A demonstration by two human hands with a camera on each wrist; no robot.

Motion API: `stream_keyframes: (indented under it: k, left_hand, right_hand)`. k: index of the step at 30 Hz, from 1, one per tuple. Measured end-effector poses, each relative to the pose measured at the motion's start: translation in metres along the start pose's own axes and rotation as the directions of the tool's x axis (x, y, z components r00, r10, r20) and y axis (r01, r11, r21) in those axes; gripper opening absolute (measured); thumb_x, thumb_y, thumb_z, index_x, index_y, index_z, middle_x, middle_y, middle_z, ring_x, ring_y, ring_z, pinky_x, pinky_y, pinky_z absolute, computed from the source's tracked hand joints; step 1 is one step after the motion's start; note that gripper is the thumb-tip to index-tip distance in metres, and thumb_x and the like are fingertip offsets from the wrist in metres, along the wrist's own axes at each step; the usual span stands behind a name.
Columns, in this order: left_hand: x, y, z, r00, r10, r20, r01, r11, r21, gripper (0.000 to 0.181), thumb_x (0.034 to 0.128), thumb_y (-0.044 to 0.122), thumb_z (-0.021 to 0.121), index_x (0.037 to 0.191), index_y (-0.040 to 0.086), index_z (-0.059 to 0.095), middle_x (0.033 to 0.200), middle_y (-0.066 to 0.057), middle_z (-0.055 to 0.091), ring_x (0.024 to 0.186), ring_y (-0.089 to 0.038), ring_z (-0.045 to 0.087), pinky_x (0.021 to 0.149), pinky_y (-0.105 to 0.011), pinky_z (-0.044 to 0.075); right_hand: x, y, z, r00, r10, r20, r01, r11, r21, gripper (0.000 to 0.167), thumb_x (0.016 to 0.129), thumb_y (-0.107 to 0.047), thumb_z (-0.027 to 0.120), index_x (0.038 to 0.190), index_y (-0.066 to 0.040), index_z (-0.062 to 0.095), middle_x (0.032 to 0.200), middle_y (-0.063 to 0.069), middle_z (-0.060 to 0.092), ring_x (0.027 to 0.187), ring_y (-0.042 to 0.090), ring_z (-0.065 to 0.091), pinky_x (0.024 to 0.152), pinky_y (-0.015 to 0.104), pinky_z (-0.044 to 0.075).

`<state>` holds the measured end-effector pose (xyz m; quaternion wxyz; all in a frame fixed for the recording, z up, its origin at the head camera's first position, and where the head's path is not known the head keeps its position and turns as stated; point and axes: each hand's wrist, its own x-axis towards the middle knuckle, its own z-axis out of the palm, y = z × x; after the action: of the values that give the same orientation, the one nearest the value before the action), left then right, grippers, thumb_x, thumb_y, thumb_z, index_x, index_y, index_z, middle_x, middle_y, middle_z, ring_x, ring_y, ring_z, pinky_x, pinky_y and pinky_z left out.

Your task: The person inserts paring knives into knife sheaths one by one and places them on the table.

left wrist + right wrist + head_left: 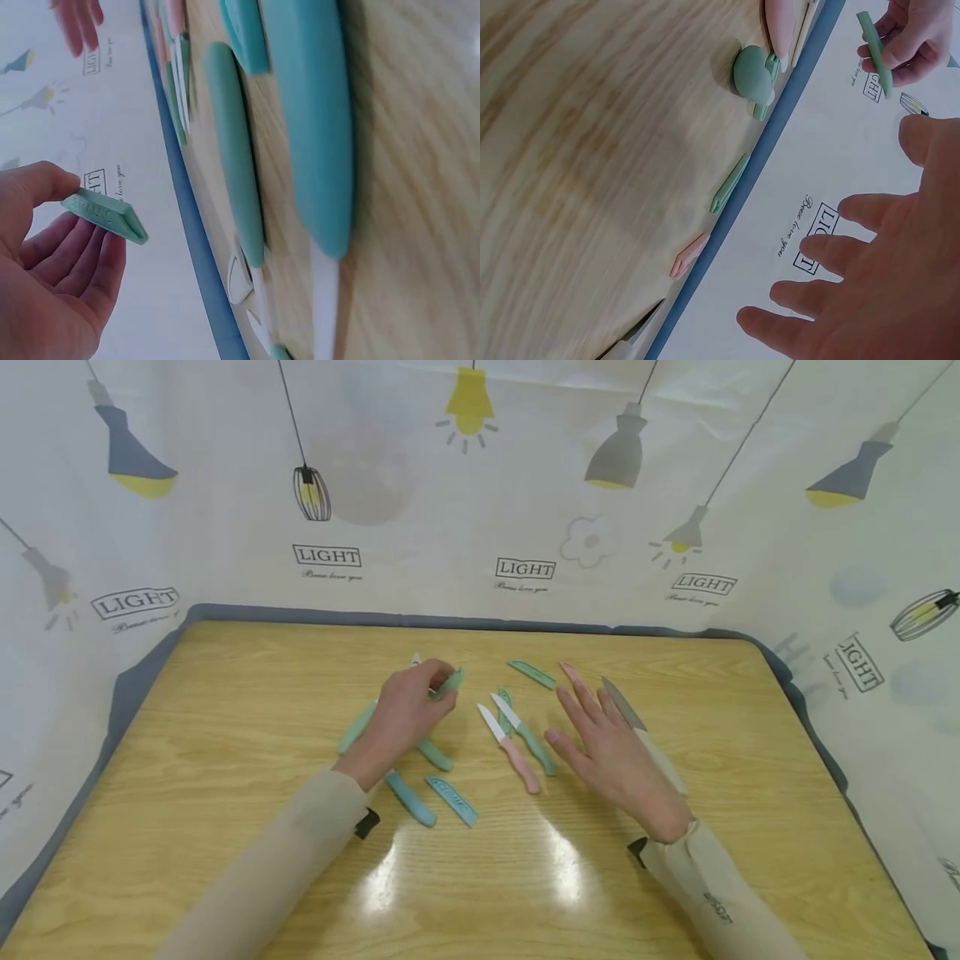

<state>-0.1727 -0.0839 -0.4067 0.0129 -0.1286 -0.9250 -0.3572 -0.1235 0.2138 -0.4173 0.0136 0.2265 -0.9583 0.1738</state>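
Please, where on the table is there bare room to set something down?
Bare table shows nearer the person than the blue sheath, between the left sleeve and right sleeve; right of the cream-handled knife; and left of the leftmost green handle. The middle is crowded: the pink knife and green knife lie close together.

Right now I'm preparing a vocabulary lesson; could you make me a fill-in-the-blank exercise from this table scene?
1. The left hand pinches a sheath coloured ____.
2. The blade of the pink knife is coloured ____.
3. The ____ hand holds nothing.

Missing words: green; white; right.
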Motion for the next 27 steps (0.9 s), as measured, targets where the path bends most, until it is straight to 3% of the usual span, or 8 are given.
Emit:
stream_keyframes:
  k: [5, 8, 11, 14, 18, 20, 24, 27]
  left_hand:
    - [-0.012, 0.002, -0.001, 0.998, -0.057, -0.037, 0.049, 0.979, -0.198, 0.034, 0.1009, 0.021, 0.067, 0.132, 0.008, 0.065, 0.120, -0.009, 0.072, 0.107, -0.025, 0.070, 0.091, -0.040, 0.061]
    - [-0.020, 0.002, -0.002, 0.993, -0.110, -0.049, 0.087, 0.933, -0.348, 0.038, 0.1007, 0.023, 0.069, 0.137, 0.011, 0.064, 0.122, -0.009, 0.071, 0.107, -0.025, 0.071, 0.086, -0.039, 0.063]
    - [-0.025, 0.000, -0.003, 0.988, -0.149, -0.048, 0.106, 0.865, -0.490, 0.042, 0.1002, 0.021, 0.069, 0.140, 0.010, 0.062, 0.121, -0.010, 0.071, 0.105, -0.025, 0.071, 0.080, -0.035, 0.062]
    - [-0.028, -0.002, -0.003, 0.983, -0.181, -0.018, 0.128, 0.756, -0.642, 0.042, 0.1011, 0.016, 0.067, 0.141, 0.006, 0.061, 0.122, -0.013, 0.070, 0.105, -0.023, 0.072, 0.082, -0.031, 0.062]
    - [-0.031, -0.003, -0.005, 0.975, -0.222, 0.030, 0.156, 0.577, -0.801, 0.041, 0.1025, 0.008, 0.064, 0.141, -0.002, 0.058, 0.127, -0.021, 0.067, 0.104, -0.021, 0.073, 0.090, -0.033, 0.062]
    - [-0.032, -0.004, -0.006, 0.967, -0.249, 0.050, 0.173, 0.501, -0.848, 0.039, 0.1031, 0.008, 0.063, 0.140, -0.004, 0.058, 0.128, -0.022, 0.067, 0.103, -0.020, 0.073, 0.092, -0.035, 0.061]
    - [-0.034, -0.006, -0.006, 0.947, -0.307, 0.099, 0.214, 0.370, -0.904, 0.037, 0.1046, 0.008, 0.062, 0.139, -0.004, 0.057, 0.125, -0.019, 0.067, 0.104, -0.021, 0.073, 0.096, -0.036, 0.059]
    - [-0.035, -0.008, -0.006, 0.926, -0.354, 0.131, 0.240, 0.286, -0.928, 0.038, 0.1049, 0.008, 0.061, 0.140, -0.004, 0.055, 0.126, -0.018, 0.066, 0.106, -0.021, 0.073, 0.097, -0.036, 0.059]
  right_hand:
    - [0.004, -0.002, 0.000, 1.000, 0.018, 0.020, -0.017, 1.000, -0.023, 0.072, 0.111, -0.050, 0.040, 0.161, 0.000, 0.027, 0.174, 0.004, -0.002, 0.154, 0.049, 0.009, 0.127, 0.060, 0.013]
    - [0.006, -0.003, 0.000, 0.999, 0.028, 0.030, -0.028, 0.999, -0.025, 0.072, 0.110, -0.048, 0.043, 0.162, 0.000, 0.026, 0.174, 0.007, 0.000, 0.152, 0.052, 0.011, 0.126, 0.061, 0.014]
    - [0.009, -0.004, 0.000, 0.999, 0.031, 0.040, -0.031, 0.999, -0.020, 0.074, 0.109, -0.046, 0.048, 0.162, 0.000, 0.025, 0.173, 0.010, 0.001, 0.152, 0.052, 0.012, 0.126, 0.061, 0.015]
    - [0.013, -0.006, 0.001, 0.997, 0.038, 0.060, -0.037, 0.999, -0.014, 0.076, 0.108, -0.044, 0.053, 0.162, 0.002, 0.025, 0.172, 0.016, 0.002, 0.152, 0.053, 0.013, 0.125, 0.061, 0.017]
    - [0.019, -0.009, 0.004, 0.995, 0.052, 0.087, -0.051, 0.999, -0.009, 0.077, 0.106, -0.041, 0.058, 0.161, 0.002, 0.026, 0.169, 0.026, 0.012, 0.152, 0.054, 0.014, 0.123, 0.063, 0.021]
    - [0.023, -0.010, 0.006, 0.993, 0.060, 0.101, -0.060, 0.998, -0.004, 0.077, 0.106, -0.040, 0.059, 0.161, 0.001, 0.027, 0.168, 0.029, 0.016, 0.152, 0.054, 0.014, 0.123, 0.064, 0.022]
    - [0.028, -0.012, 0.013, 0.990, 0.072, 0.124, -0.073, 0.997, 0.001, 0.076, 0.105, -0.038, 0.060, 0.162, 0.000, 0.026, 0.166, 0.031, 0.019, 0.151, 0.053, 0.017, 0.121, 0.064, 0.026]
    - [0.030, -0.014, 0.017, 0.984, 0.088, 0.155, -0.089, 0.996, 0.003, 0.076, 0.105, -0.036, 0.062, 0.162, -0.001, 0.025, 0.166, 0.030, 0.019, 0.150, 0.054, 0.022, 0.119, 0.065, 0.029]
